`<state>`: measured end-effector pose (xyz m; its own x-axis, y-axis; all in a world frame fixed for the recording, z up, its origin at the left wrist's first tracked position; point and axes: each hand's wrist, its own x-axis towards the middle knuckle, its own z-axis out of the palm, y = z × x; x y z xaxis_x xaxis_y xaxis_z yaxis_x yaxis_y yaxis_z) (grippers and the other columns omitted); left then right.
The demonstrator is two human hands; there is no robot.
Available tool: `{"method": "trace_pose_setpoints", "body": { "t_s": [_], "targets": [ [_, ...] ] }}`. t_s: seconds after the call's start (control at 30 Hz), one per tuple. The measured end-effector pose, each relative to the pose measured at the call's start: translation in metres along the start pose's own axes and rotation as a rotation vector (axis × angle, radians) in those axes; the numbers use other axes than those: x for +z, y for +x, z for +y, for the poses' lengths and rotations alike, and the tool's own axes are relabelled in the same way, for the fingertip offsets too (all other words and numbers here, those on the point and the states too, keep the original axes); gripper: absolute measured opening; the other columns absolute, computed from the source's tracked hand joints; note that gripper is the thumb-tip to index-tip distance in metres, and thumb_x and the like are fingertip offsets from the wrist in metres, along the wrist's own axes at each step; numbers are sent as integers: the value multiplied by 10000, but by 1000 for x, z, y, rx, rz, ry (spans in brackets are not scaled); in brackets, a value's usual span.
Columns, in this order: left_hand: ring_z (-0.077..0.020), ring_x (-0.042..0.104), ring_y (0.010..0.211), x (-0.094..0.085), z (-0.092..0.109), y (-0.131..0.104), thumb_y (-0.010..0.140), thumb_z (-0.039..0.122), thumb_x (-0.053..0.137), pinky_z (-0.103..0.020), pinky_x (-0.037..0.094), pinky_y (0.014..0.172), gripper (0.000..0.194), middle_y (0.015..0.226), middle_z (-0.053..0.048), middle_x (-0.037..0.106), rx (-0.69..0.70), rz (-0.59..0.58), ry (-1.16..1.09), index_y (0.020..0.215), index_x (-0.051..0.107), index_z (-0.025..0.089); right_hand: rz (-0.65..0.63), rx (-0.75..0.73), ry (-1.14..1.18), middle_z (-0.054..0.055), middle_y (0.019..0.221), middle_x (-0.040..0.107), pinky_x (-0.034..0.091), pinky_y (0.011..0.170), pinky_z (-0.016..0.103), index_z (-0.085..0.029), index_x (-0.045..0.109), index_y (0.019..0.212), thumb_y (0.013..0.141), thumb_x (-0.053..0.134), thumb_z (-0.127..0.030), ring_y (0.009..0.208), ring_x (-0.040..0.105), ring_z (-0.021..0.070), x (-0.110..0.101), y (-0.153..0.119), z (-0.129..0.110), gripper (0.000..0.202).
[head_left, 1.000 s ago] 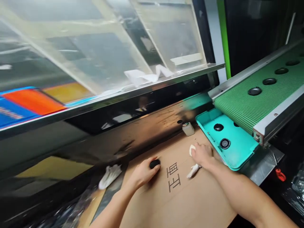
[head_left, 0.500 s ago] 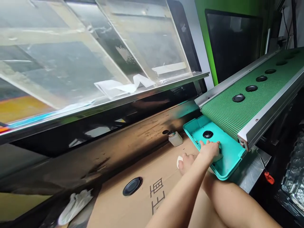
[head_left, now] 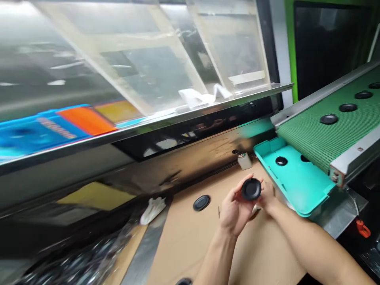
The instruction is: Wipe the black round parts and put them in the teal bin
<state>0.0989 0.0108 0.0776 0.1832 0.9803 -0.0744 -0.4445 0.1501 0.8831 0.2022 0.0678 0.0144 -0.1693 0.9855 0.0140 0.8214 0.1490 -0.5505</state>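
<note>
My left hand [head_left: 236, 209], palm up, holds a black round plastic part [head_left: 251, 189] with a dished middle by its edge. Close behind it is my right hand [head_left: 268, 196], fingers curled and partly hidden. A small white thing [head_left: 257, 208], perhaps a cloth, shows at its fingers. To the right, a teal tray [head_left: 308, 186] holds a similar black part [head_left: 281, 161]; another lies under the belt's end. One more black part [head_left: 201, 202] lies on the cardboard [head_left: 184, 229] left of my hands.
A green conveyor belt [head_left: 308, 138] carrying several black parts ends over the tray. A small whitish bottle [head_left: 244, 161] stands at the cardboard's back edge. A white glove [head_left: 153, 210] lies at the left, near plastic-wrapped dark parts [head_left: 80, 261]. A metal ledge [head_left: 208, 109] runs above.
My left hand has come back from the tray with a black part and now holds it up beside my right hand. The view has swung left. Another part now shows under the belt's end.
</note>
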Motion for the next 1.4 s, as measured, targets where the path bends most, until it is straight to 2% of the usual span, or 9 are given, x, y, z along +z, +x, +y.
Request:
{"method": "trace_pose_setpoints", "body": {
  "t_s": [0.17, 0.3, 0.4, 0.53, 0.73, 0.9, 1.07, 1.2, 1.4],
  "targets": [
    [-217, 668, 846, -89, -15, -33, 904, 320, 492, -329, 494, 647, 307, 1162, -136, 692, -103, 210, -282, 1124, 673, 203, 72, 60, -172, 133, 1052, 725, 459, 854, 348, -205, 612, 1187, 1002, 380, -420, 998, 677, 271, 9, 8, -4, 367],
    [-185, 646, 780, -115, -21, -27, 942, 326, 460, -291, 480, 613, 289, 1097, -144, 691, -82, 267, -445, 1081, 661, 172, 159, 2, -39, 103, 1105, 722, 454, 885, 324, -232, 595, 1252, 1008, 387, -419, 1048, 663, 252, 2, 9, -6, 371],
    [-190, 656, 820, -116, -23, -17, 963, 329, 434, -298, 513, 658, 296, 1094, -148, 691, -59, 273, -525, 1034, 661, 153, 259, -88, 217, 81, 1187, 698, 467, 903, 296, -222, 579, 1270, 994, 406, -430, 1077, 646, 223, 2, 1, -20, 386],
    [-207, 657, 993, -112, -23, -13, 917, 236, 473, -347, 546, 863, 223, 1116, -128, 687, 8, 217, -585, 969, 668, 140, 182, -109, 367, 75, 1131, 711, 509, 839, 323, -197, 580, 1265, 961, 442, -470, 990, 660, 235, 21, -21, -49, 432],
    [-225, 657, 1043, -111, -20, -20, 785, 146, 461, -412, 523, 969, 279, 1057, -133, 690, 61, 167, -650, 971, 668, 130, 42, -136, 78, 47, 1110, 728, 481, 842, 324, -294, 504, 1407, 1016, 361, -465, 1015, 678, 261, 27, -37, -69, 450],
    [-283, 649, 1112, -107, -23, -22, 942, 351, 470, -559, 527, 929, 225, 1169, -91, 687, -48, 99, -661, 1062, 609, 220, 75, -33, -163, 82, 1106, 728, 483, 819, 361, -311, 449, 1477, 1036, 284, -493, 1006, 684, 304, 24, -34, -73, 504],
    [-246, 633, 1182, -110, -29, -17, 998, 331, 415, -454, 513, 1019, 273, 1340, -91, 629, -32, 185, -709, 1120, 624, 206, -11, -94, -319, 92, 983, 740, 479, 822, 367, -329, 345, 1546, 1040, 301, -504, 899, 704, 285, 33, -43, -86, 538],
    [-228, 631, 1192, -109, -31, -14, 997, 269, 420, -375, 500, 1048, 312, 1292, -124, 660, -8, 193, -725, 1166, 655, 151, 48, 6, -331, 113, 1057, 731, 481, 815, 362, -334, 331, 1551, 1051, 265, -500, 961, 696, 282, 32, -36, -90, 531],
    [-260, 644, 1182, -103, -34, -14, 1003, 314, 434, -434, 512, 1045, 316, 1213, -129, 699, -44, 187, -702, 1145, 669, 157, 29, -41, -341, 108, 1045, 734, 490, 802, 381, -348, 365, 1532, 1044, 296, -490, 942, 704, 299, 33, -34, -86, 513]
  ]
}}
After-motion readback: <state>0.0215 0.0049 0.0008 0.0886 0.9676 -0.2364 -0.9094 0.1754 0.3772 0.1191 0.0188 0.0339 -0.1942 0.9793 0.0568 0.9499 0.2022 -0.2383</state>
